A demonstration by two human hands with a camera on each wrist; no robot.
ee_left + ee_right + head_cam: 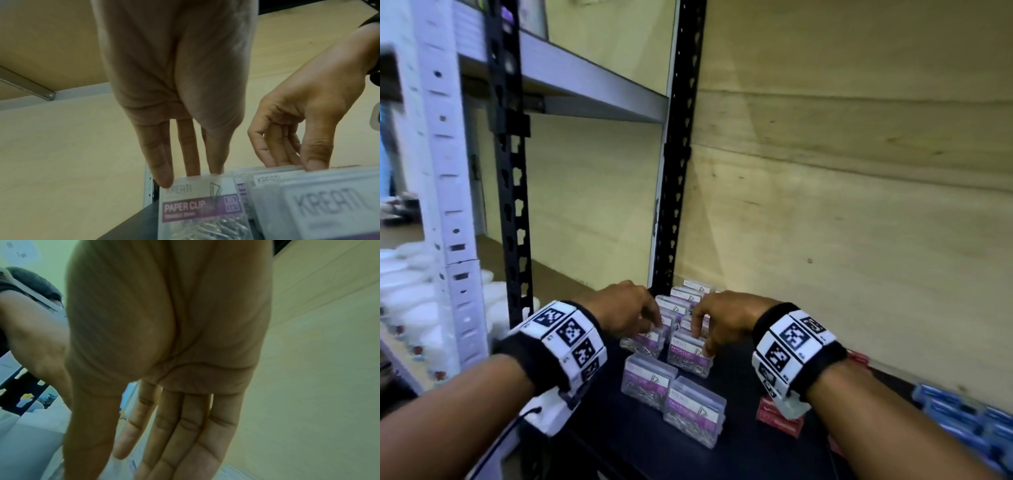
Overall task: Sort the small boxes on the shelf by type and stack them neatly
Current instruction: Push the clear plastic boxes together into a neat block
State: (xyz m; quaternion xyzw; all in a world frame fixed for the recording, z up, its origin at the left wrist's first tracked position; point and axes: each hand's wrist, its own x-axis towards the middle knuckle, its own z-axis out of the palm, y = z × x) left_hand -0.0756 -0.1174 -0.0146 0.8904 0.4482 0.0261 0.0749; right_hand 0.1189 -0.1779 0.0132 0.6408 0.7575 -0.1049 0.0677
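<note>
Clear plastic paper clip boxes with purple labels stand in two rows on the dark shelf (619,445). Two more such boxes (693,414) sit nearer me. My left hand (654,325) reaches down over the left row. In the left wrist view its straight fingers (191,154) touch the top edge of one paper clip box (197,203). My right hand (702,339) pinches the top of the front box of the right row (690,353). Its thumb is on the near side and its fingers on the far side, as the left wrist view shows for the right hand (292,164). The right wrist view is mostly palm (164,337).
Red boxes (779,418) lie under my right wrist and blue boxes (962,421) fill the shelf's right end. A plywood wall (859,205) backs the shelf. A black slotted post (674,171) stands behind the rows. White containers (407,294) sit on the neighbouring rack, left.
</note>
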